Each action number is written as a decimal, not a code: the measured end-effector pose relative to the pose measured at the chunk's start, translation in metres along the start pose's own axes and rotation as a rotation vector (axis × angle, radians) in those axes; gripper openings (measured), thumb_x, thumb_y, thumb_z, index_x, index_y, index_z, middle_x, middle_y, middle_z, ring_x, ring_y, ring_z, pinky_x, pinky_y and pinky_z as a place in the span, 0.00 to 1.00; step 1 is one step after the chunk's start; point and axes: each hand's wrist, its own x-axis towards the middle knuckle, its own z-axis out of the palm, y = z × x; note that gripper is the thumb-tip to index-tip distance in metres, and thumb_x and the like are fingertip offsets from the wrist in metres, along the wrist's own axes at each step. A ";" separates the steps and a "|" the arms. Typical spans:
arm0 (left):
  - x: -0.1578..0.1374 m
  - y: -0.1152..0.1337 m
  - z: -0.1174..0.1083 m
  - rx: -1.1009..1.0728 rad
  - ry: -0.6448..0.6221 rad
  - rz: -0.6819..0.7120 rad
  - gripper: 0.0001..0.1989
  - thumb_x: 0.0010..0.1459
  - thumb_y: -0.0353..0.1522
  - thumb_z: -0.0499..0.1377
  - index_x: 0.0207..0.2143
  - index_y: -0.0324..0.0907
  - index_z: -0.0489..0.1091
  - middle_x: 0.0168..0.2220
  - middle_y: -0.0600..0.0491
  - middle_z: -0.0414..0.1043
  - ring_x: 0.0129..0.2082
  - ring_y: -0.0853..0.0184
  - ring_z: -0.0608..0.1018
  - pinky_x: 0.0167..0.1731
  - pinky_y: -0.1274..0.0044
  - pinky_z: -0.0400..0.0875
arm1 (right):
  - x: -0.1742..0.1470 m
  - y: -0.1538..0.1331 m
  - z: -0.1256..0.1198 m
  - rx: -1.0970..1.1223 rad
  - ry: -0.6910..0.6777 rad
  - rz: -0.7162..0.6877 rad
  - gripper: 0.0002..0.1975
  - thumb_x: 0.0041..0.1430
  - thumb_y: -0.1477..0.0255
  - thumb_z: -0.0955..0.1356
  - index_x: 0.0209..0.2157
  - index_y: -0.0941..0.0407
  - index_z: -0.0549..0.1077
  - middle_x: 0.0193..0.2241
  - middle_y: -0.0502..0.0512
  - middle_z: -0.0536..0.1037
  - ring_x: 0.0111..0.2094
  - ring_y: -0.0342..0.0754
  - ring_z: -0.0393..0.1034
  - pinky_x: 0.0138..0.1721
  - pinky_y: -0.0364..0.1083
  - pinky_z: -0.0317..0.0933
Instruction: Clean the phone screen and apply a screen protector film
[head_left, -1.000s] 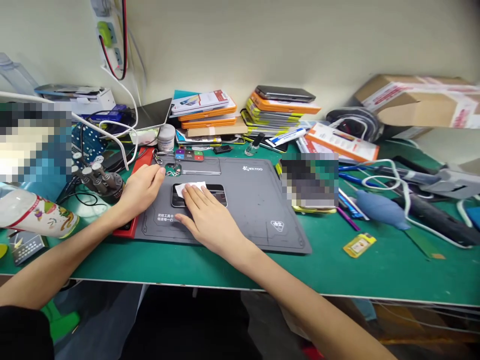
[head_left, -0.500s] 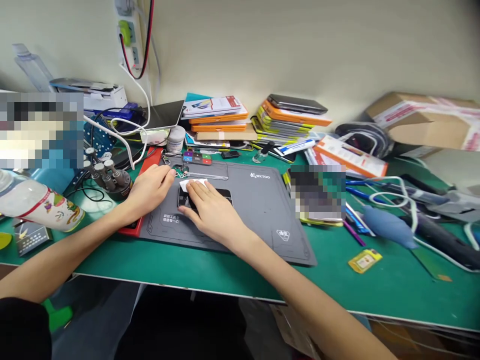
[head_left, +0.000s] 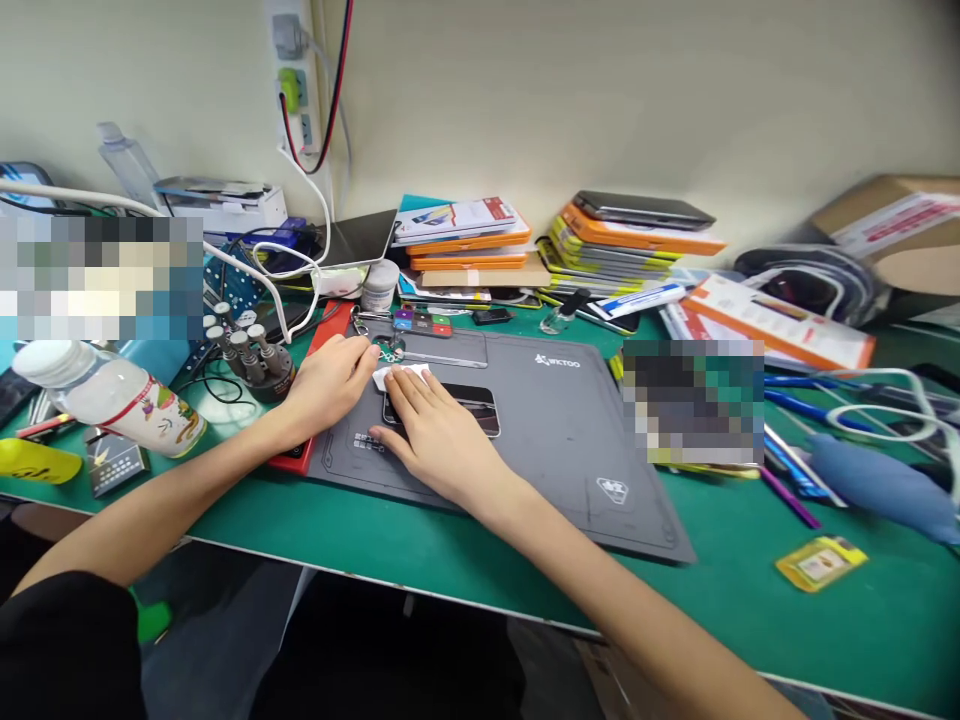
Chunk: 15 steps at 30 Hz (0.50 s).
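A dark phone [head_left: 480, 405] lies flat on the grey work mat [head_left: 555, 450], its glossy face up. My right hand [head_left: 442, 435] rests over the phone's left part, fingers stretched out and thumb apart. Under those fingertips a white wipe [head_left: 380, 381] pokes out at the phone's upper left corner. Curled closed, my left hand [head_left: 330, 385] sits at the mat's red left strip [head_left: 328, 330], just left of the phone; whether anything is inside it stays hidden. Small green ring-shaped bits [head_left: 390, 350] lie right beside its knuckles.
To the left stand a screwdriver holder [head_left: 259, 365] and a tilted bottle [head_left: 124, 400]. Stacked boxes [head_left: 465, 235] line the wall, with a small jar [head_left: 379, 287] in front. On the right lie a yellow packet [head_left: 821, 565], a blue air blower [head_left: 877, 485] and cables.
The whole view has swung left, so everything sits farther right. My right hand has slid slightly left along the phone, baring more of its right side. My left hand keeps its closed shape.
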 end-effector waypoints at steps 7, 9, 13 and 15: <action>-0.001 0.002 -0.001 0.017 -0.016 -0.036 0.18 0.76 0.40 0.45 0.30 0.46 0.56 0.30 0.53 0.68 0.34 0.62 0.72 0.35 0.69 0.61 | -0.015 -0.012 0.002 -0.008 0.009 -0.040 0.44 0.75 0.47 0.59 0.72 0.71 0.60 0.73 0.74 0.60 0.75 0.63 0.53 0.76 0.62 0.48; 0.000 0.000 -0.001 0.018 -0.020 -0.042 0.18 0.76 0.40 0.46 0.30 0.46 0.56 0.30 0.53 0.68 0.34 0.61 0.72 0.35 0.69 0.60 | 0.000 -0.008 0.001 -0.008 -0.006 -0.021 0.44 0.75 0.47 0.59 0.71 0.72 0.62 0.72 0.75 0.61 0.75 0.63 0.54 0.77 0.62 0.47; 0.001 -0.002 -0.001 0.024 -0.020 -0.048 0.18 0.76 0.40 0.46 0.30 0.46 0.57 0.29 0.53 0.68 0.34 0.61 0.72 0.34 0.69 0.61 | 0.010 -0.011 0.001 -0.009 0.023 0.013 0.41 0.75 0.49 0.59 0.71 0.70 0.64 0.71 0.74 0.64 0.74 0.63 0.57 0.76 0.63 0.48; 0.001 -0.001 -0.001 0.021 -0.022 -0.047 0.19 0.76 0.41 0.46 0.30 0.46 0.58 0.29 0.53 0.68 0.34 0.61 0.73 0.34 0.69 0.62 | -0.005 -0.018 0.004 -0.018 0.055 -0.001 0.42 0.75 0.48 0.59 0.70 0.72 0.64 0.71 0.76 0.63 0.74 0.64 0.57 0.76 0.63 0.49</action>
